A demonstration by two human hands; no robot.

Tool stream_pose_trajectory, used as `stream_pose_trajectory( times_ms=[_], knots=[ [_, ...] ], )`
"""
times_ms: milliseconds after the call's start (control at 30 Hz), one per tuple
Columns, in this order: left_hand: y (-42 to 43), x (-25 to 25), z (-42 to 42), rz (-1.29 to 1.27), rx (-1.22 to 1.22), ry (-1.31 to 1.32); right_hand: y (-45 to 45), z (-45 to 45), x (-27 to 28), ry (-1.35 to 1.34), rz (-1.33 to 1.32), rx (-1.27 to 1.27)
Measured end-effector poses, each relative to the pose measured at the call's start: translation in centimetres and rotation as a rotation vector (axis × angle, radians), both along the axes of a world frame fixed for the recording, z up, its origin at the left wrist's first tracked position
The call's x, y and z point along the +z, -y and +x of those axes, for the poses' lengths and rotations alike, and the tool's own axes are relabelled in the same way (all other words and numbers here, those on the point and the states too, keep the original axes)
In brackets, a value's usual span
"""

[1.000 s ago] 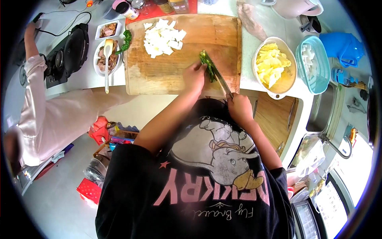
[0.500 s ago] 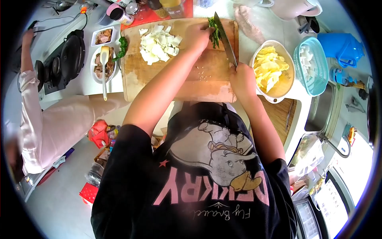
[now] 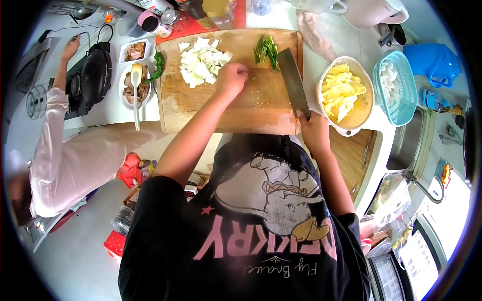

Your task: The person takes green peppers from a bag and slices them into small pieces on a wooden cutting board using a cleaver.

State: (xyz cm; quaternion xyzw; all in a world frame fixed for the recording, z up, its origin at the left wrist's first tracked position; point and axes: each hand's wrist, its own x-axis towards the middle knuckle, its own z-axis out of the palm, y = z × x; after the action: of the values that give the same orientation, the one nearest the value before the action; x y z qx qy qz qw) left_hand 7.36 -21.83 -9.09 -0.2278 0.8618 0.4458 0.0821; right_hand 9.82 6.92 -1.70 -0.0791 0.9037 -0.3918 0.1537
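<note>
My right hand is closed around the handle of a kitchen knife, whose broad blade rests along the right side of the wooden cutting board. A small heap of cut green vegetable lies just left of the blade's tip. My left hand is over the middle of the board, fingers curled together; whatever they hold, if anything, is hidden. White sliced pieces are piled beside it on the left. Tiny crumbs and a green scrap dot the wood near its fingertips.
To the right stand a bowl of yellow leaf pieces and a teal basket with white pieces. Left are a dish of meat with a spoon, a green pepper and a black electric pan. Another person's arm reaches in at far left.
My left hand has left the green vegetable and moved left and toward me. The knife has shifted slightly toward me, leaving the greens apart. The other person's hand has shifted right.
</note>
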Motion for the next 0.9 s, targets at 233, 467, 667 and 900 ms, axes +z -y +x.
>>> stream_pose_trajectory(
  times_ms=[233,467,667,900],
  knots=[
    [-5.6,4.6,0.6,0.226,0.034,-0.321,0.6,0.9,1.0,0.477,-0.36,-0.264],
    [-7.9,6.7,2.9,0.158,-0.106,-0.595,2.4,-0.3,4.4,0.665,-0.783,-0.447],
    [-6.7,5.9,1.0,0.18,0.132,-0.618,1.8,-0.6,5.0,0.622,-0.773,-0.418],
    [0.8,7.7,3.9,-0.215,0.153,-0.62,0.5,0.2,3.8,0.561,-0.761,-0.415]
  ],
)
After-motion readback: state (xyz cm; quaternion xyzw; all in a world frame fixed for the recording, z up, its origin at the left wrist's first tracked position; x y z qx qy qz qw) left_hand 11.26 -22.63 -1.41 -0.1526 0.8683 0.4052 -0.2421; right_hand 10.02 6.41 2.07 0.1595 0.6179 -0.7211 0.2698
